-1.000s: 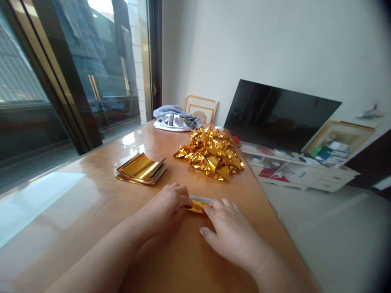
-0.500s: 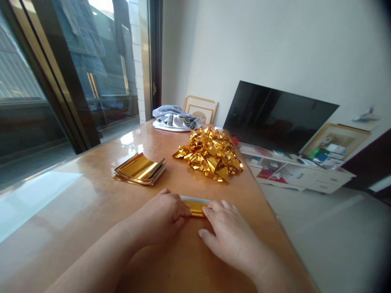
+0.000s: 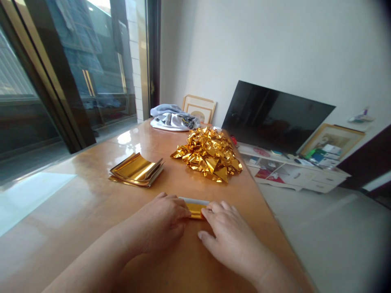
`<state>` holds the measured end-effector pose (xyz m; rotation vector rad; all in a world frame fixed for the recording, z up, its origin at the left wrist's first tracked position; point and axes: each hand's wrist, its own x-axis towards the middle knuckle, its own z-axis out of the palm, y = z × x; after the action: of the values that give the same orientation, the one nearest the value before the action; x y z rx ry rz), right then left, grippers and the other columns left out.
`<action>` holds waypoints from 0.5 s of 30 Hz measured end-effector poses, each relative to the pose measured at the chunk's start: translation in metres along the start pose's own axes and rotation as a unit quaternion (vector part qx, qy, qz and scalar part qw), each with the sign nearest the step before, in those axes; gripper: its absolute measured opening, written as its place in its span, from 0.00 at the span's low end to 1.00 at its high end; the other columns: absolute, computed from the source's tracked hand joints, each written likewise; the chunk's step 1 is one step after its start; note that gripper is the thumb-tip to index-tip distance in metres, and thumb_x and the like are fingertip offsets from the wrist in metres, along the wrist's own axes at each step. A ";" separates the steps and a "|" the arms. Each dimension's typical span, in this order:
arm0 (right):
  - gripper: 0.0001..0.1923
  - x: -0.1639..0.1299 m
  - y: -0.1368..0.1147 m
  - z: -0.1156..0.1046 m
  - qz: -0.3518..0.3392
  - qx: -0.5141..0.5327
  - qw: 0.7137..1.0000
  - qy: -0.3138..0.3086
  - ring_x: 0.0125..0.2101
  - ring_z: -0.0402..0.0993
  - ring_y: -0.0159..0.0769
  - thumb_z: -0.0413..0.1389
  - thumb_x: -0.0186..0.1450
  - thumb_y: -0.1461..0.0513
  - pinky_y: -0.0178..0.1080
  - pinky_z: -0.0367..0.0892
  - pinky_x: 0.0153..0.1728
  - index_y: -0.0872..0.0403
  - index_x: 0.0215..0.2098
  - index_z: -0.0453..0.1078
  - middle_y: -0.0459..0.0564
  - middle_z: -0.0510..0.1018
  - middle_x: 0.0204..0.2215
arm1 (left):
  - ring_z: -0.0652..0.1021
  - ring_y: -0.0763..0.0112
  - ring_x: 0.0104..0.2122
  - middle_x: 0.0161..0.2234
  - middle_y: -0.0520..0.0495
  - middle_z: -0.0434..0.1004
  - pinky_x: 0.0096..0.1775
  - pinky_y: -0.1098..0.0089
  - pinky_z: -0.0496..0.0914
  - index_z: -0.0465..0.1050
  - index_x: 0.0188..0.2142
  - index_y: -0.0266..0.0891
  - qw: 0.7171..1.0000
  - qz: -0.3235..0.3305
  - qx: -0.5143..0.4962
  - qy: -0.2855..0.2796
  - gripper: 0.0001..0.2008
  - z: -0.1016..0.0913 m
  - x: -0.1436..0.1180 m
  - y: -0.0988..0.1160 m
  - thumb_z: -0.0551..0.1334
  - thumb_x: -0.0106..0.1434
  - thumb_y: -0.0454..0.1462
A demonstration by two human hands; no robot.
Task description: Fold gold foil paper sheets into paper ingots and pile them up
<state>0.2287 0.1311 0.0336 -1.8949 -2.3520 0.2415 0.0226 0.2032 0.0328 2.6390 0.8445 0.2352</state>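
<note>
Head view shows both hands pressed flat on a small folded gold foil strip lying on the table. Left hand covers its left end, right hand its right, fingertips pinning it down. Bare tabletop spreads to the left; the table's right edge runs just beside the right hand. Farther off sit a stack of gold sheets and a pile of folded gold pieces.
</note>
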 end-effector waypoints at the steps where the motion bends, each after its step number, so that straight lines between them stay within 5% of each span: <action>1: 0.16 0.000 0.000 0.000 -0.001 0.000 1.000 0.001 0.49 0.66 0.48 0.58 0.65 0.54 0.46 0.60 0.51 0.49 0.49 0.75 0.52 0.75 0.46 | 0.77 0.61 0.43 0.41 0.48 0.80 0.49 0.63 0.66 0.78 0.41 0.47 1.000 0.000 -0.005 0.000 0.11 0.001 0.000 0.000 0.58 0.64 0.35; 15: 0.14 0.000 0.000 -0.001 -0.002 0.000 1.000 0.002 0.48 0.67 0.47 0.58 0.65 0.55 0.45 0.60 0.51 0.48 0.47 0.75 0.51 0.76 0.46 | 0.76 0.60 0.44 0.40 0.49 0.81 0.49 0.63 0.66 0.78 0.38 0.49 1.000 0.017 -0.018 -0.013 0.08 -0.004 -0.003 0.001 0.60 0.63 0.37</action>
<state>0.2290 0.1312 0.0341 -1.8882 -2.3525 0.2362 0.0199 0.2021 0.0367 2.6188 0.7797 0.2213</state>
